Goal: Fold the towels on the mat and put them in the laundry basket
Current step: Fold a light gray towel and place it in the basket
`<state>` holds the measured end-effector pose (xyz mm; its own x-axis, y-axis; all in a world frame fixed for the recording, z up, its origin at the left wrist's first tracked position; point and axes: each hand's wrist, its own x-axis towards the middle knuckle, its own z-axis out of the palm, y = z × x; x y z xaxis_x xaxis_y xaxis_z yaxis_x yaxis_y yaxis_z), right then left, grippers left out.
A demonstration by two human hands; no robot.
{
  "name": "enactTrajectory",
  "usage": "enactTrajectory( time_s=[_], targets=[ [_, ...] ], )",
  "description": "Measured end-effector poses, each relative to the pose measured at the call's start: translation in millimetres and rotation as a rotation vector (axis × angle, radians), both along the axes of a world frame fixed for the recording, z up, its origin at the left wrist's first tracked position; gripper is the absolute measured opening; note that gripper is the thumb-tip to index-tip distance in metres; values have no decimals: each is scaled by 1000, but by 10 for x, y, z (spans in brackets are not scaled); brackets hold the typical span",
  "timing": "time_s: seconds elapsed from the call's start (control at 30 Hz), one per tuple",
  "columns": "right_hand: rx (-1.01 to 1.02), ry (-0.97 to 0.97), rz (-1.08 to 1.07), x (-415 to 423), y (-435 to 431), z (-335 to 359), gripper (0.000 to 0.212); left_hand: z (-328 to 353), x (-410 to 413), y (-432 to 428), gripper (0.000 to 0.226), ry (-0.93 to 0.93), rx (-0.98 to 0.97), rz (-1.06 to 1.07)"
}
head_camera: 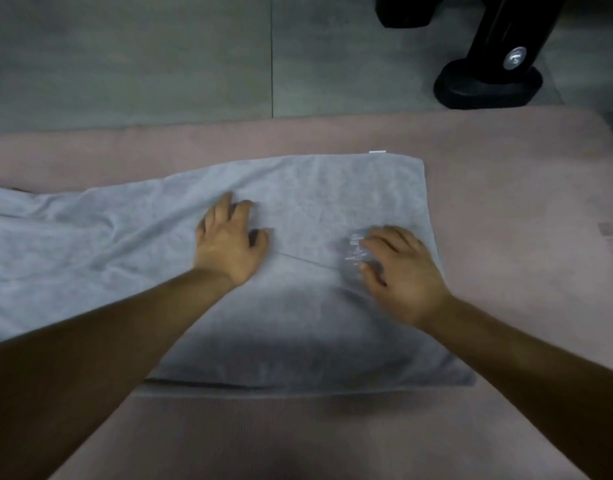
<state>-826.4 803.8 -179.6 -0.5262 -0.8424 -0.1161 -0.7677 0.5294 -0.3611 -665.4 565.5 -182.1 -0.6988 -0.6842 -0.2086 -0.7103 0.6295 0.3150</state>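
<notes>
A light grey towel (333, 188) lies on the pink mat (506, 202). Its right part is folded flat into a square with a diagonal edge across the top layer; its left part trails off rumpled towards the left edge of the view. My left hand (229, 240) rests palm down on the towel near the fold's left side, fingers spread. My right hand (402, 271) presses flat on the towel's right side, slightly blurred, beside a pale embroidered mark (353, 252). Neither hand holds anything. No laundry basket is in view.
Grey tiled floor (159, 64) lies beyond the mat's far edge. A black stand foot with a metal bolt (488, 81) sits on the floor at the far right. Bare mat stretches to the right of the towel and in front of it.
</notes>
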Motion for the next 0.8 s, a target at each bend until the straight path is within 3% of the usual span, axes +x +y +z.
enactTrajectory(
  time_s=[0.17,0.33,0.43,0.57,0.7,0.8],
  targets=[
    [140,-15,81,-325,-866,-157,59,40,43,-967,55,25,-44,44],
    [-91,-24,-239,-884,-1310,-178,46,108,-43,-1516,38,-53,29,13],
    [-74,-148,-353,-1149,-1432,-132,25,100,-84,-1668,30,-67,50,-7],
    [-40,-219,-403,-1336,-1494,-173,26,47,-120,-1745,14,-81,76,80],
    [6,-153,-382,-1393,-1590,-220,7,25,-128,-1818,9,14,150,115],
    [11,-119,-386,-1389,-1595,-216,16,69,-117,-1916,6,126,220,113]
  ],
)
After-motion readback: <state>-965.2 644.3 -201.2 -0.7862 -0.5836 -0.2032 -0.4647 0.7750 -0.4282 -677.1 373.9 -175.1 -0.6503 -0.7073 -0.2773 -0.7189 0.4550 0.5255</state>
